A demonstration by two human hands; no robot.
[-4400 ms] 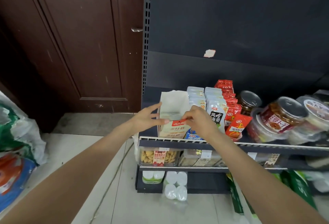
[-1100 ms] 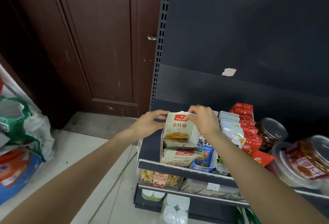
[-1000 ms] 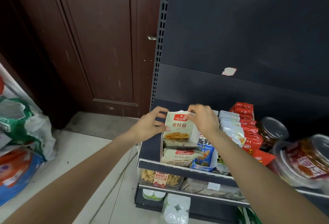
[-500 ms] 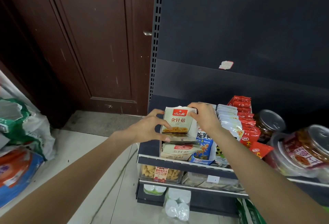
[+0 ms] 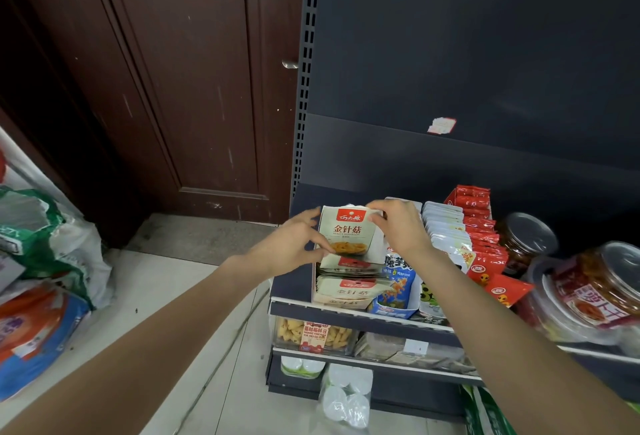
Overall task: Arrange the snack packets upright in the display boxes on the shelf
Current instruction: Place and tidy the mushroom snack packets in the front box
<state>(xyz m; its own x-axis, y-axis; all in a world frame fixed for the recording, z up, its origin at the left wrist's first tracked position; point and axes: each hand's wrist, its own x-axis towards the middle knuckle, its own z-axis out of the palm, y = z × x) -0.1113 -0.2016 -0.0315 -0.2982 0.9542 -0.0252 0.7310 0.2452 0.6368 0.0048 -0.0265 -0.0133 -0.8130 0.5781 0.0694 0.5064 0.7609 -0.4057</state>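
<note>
A white snack packet (image 5: 348,234) with a red label and a picture of yellow mushrooms stands upright in the leftmost display box (image 5: 341,301) on the shelf (image 5: 360,313). My left hand (image 5: 294,251) pinches its lower left edge. My right hand (image 5: 398,227) holds its top right corner. Under it, two like packets (image 5: 349,287) lie flat and tilted in the same box. To the right stand a blue packet (image 5: 398,279), a row of white packets (image 5: 446,230) and a row of red packets (image 5: 481,227).
Clear jars with red labels (image 5: 595,292) and a dark jar (image 5: 523,244) fill the shelf's right side. A lower shelf holds a clear tub of yellow snacks (image 5: 311,332). Sacks (image 5: 45,261) lie on the floor at left, before a brown door (image 5: 180,71).
The packets lay flat in the box with my hands at its front. Now both hands hold one packet upright, further forward over the flat ones than a second ago.
</note>
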